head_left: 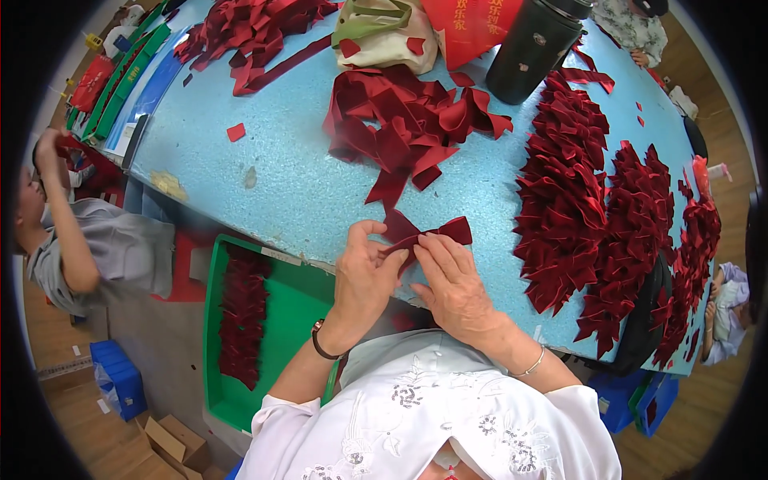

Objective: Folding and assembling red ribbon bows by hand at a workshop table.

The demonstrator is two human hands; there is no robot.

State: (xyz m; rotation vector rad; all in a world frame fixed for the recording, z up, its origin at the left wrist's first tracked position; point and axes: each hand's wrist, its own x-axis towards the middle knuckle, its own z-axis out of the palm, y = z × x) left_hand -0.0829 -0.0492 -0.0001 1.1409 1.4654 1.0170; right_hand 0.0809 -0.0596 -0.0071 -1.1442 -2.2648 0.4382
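At the near edge of the light blue table, a dark red velvet ribbon bow is pinched between both hands. My left hand grips it from the left, thumb and fingertips pressed together. My right hand lies over its middle with the fingers closed down on it; one loop sticks out to the right. Just beyond lies a heap of loose cut ribbon strips, one strip trailing toward the bow. On the right, dense rows of red bows run away from me.
A green bin beside me, lower left, holds a row of bows. A black thermos and cream cloth bag stand beyond the heap. More ribbon lies far left. A co-worker sits at left; a cardboard box is on the floor.
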